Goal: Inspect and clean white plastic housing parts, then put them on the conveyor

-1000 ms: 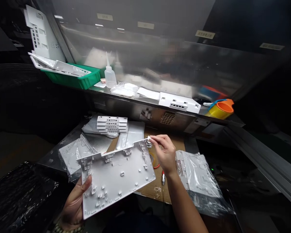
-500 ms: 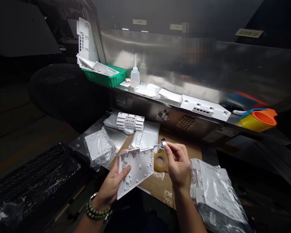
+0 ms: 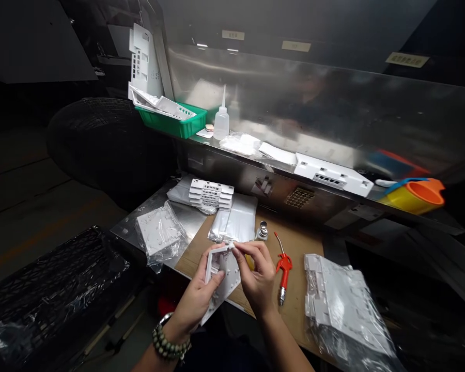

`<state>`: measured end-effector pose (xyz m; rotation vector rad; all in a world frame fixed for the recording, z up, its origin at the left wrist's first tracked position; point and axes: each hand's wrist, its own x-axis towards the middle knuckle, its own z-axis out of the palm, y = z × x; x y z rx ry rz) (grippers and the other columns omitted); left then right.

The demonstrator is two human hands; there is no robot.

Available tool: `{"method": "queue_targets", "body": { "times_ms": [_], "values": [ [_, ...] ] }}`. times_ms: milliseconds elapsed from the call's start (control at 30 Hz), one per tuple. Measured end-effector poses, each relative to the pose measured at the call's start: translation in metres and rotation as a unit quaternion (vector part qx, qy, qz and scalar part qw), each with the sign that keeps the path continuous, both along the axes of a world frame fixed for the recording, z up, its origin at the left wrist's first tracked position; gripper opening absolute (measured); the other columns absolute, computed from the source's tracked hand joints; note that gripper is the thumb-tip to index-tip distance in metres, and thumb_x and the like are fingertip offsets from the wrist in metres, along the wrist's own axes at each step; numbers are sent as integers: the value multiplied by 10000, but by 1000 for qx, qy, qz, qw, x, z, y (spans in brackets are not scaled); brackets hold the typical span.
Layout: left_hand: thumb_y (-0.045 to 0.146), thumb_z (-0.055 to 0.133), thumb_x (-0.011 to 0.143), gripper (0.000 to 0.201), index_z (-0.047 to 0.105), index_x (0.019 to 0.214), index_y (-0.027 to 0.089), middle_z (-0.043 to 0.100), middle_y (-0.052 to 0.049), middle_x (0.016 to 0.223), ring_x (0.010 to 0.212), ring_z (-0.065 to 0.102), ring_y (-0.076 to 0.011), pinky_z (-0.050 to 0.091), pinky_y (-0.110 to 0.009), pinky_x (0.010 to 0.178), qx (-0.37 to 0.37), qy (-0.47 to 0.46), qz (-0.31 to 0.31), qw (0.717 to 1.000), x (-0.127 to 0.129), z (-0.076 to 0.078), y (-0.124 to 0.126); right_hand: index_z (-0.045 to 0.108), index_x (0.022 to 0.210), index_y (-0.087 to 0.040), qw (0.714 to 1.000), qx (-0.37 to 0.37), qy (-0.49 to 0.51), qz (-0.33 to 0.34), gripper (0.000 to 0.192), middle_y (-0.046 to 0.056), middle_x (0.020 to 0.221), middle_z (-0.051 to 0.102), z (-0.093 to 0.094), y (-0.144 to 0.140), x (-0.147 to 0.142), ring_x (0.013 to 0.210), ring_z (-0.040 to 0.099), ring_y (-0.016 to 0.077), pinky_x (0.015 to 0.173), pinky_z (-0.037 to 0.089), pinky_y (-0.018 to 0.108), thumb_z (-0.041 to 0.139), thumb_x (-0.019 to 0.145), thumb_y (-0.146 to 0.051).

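My left hand (image 3: 196,299) grips a white plastic panel (image 3: 229,281) by its left side, thumb over the inner face, which carries small posts. The panel is tilted. My right hand (image 3: 258,276) pinches a small white wad (image 3: 231,245) at the panel's upper edge; its material is too small to make out. Just beyond that hand stands a small metal-topped bottle (image 3: 262,231). A red air blow gun (image 3: 283,268) lies to its right on the cardboard (image 3: 298,310). The tape roll (image 3: 250,262) is mostly hidden behind my right hand.
Bagged white panels lie left (image 3: 160,232) and right (image 3: 344,305). Behind are stacked white parts (image 3: 211,194) and plastic bags (image 3: 236,217). On the shelf stand a green basket (image 3: 170,124), a dropper bottle (image 3: 221,124), a white panel (image 3: 333,175) and a yellow-orange container (image 3: 414,196).
My right hand has moved left from the metal-topped bottle to the panel's upper edge with the white wad. The panel has turned in my left hand. The blow gun has come into sight.
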<state>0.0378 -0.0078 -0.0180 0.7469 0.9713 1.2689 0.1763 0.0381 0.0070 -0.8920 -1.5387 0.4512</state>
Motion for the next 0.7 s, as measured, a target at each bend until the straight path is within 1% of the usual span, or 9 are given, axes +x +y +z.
{"method": "queue_targets", "body": {
  "times_ms": [67, 133, 200, 267, 400, 500, 600, 667, 700],
  "values": [
    [308, 720, 929, 534, 548, 1433, 337, 513, -43, 1574, 1492, 405, -290, 260, -404, 1264, 1, -1, -2, 1000, -4, 0, 1, 748, 1120, -253, 1000, 15, 1, 10, 260, 53, 939, 689, 0, -2, -7, 873, 694, 179, 782, 599, 330, 666, 939, -86],
    [310, 745, 908, 551, 558, 1427, 332, 535, -48, 1556, 1473, 435, -296, 288, -404, 1254, -14, -12, -4, 1000, -9, 0, 3, 744, 1135, -259, 1000, 16, -11, 16, 260, 54, 946, 696, -9, 1, -12, 876, 697, 181, 792, 597, 332, 652, 950, -102],
    [316, 772, 884, 603, 543, 1442, 340, 552, -53, 1541, 1445, 475, -310, 351, -413, 1226, -45, -22, 0, 999, -18, -2, 3, 756, 1104, -247, 999, -23, -40, -20, 192, 60, 941, 703, -30, 11, -8, 871, 694, 185, 789, 592, 334, 642, 968, -174],
    [310, 800, 859, 696, 493, 1481, 371, 576, -57, 1519, 1402, 529, -319, 431, -425, 1177, -88, -25, 10, 996, -31, -5, 3, 768, 1052, -218, 988, -91, -74, -102, 172, 71, 944, 712, -63, 26, 7, 857, 680, 189, 776, 577, 334, 624, 984, -281],
    [195, 820, 827, 933, 320, 1574, 448, 680, -84, 1396, 1239, 670, -323, 549, -476, 1056, -159, -35, 46, 986, -71, -11, 5, 765, 943, -149, 947, -188, -111, -237, 323, 110, 906, 729, -141, 53, 55, 833, 636, 228, 786, 536, 382, 599, 951, -427],
    [122, 755, 864, 911, 300, 1593, 424, 723, -114, 1324, 1132, 725, -332, 573, -524, 1007, -182, -48, 58, 980, -102, -14, 10, 764, 903, -149, 912, -255, -143, -286, 338, 127, 917, 748, -187, 58, 82, 920, 624, 273, 873, 504, 421, 662, 871, -470],
    [82, 629, 934, 785, 325, 1599, 368, 716, -129, 1336, 1156, 710, -336, 534, -563, 1050, -178, -112, 62, 976, -124, -12, 14, 744, 1037, -125, 870, -315, -154, -346, 372, 188, 1147, 722, -216, 49, 100, 1114, 592, 322, 985, 455, 463, 649, 884, -450],
    [60, 558, 960, 761, 286, 1620, 325, 709, -145, 1342, 1193, 688, -340, 491, -587, 1092, -170, -164, 68, 969, -133, -10, 14, 699, 1130, -88, 830, -355, -145, -405, 394, 245, 1287, 644, -228, 38, 111, 1223, 545, 353, 1037, 418, 510, 600, 937, -417],
    [59, 537, 967, 758, 262, 1629, 305, 704, -154, 1345, 1211, 677, -344, 468, -597, 1112, -169, -189, 69, 965, -136, -9, 13, 674, 1165, -84, 809, -376, -138, -430, 391, 246, 1316, 618, -233, 32, 118, 1242, 539, 354, 1046, 414, 528, 588, 958, -405]
  ]
}}
